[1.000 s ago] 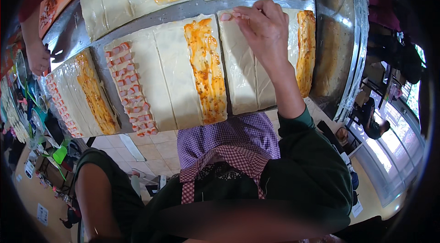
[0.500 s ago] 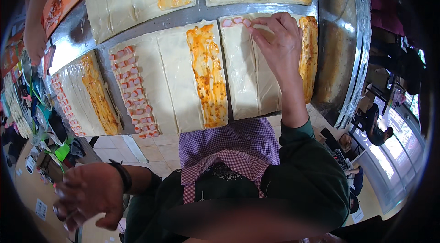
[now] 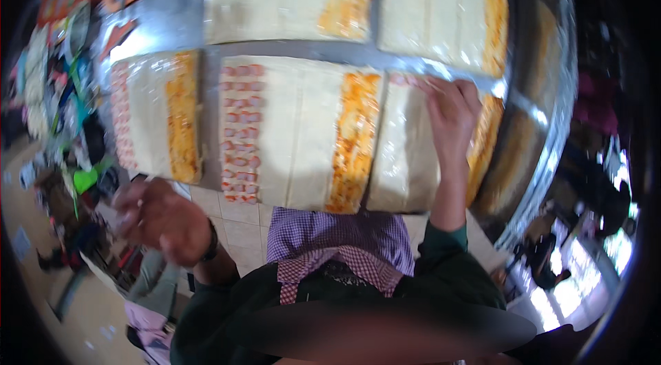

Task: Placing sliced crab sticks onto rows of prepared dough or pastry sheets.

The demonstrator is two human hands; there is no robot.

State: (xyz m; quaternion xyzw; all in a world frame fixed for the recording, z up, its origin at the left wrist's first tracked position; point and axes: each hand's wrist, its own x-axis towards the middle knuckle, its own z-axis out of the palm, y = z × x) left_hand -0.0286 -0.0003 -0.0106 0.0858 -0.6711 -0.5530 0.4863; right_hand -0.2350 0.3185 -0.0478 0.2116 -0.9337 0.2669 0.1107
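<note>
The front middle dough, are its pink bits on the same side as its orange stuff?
No, on that dough the pink bits line the left edge, the orange stuff the right.

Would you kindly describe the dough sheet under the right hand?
On the metal table, find the nearer row. Its rightmost dough sheet lies beneath the right hand. Neighbours there have full pink strips; this has pink pieces only at its far edge.

A pale, glossy dough sheet [image 3: 406, 148] lies flat beneath the right fingers [image 3: 441, 87]; blurred pink-and-white pieces [image 3: 401, 80] sit on its far-left corner, just left of them, and an orange strip [image 3: 486, 141] runs along its right edge.
</note>
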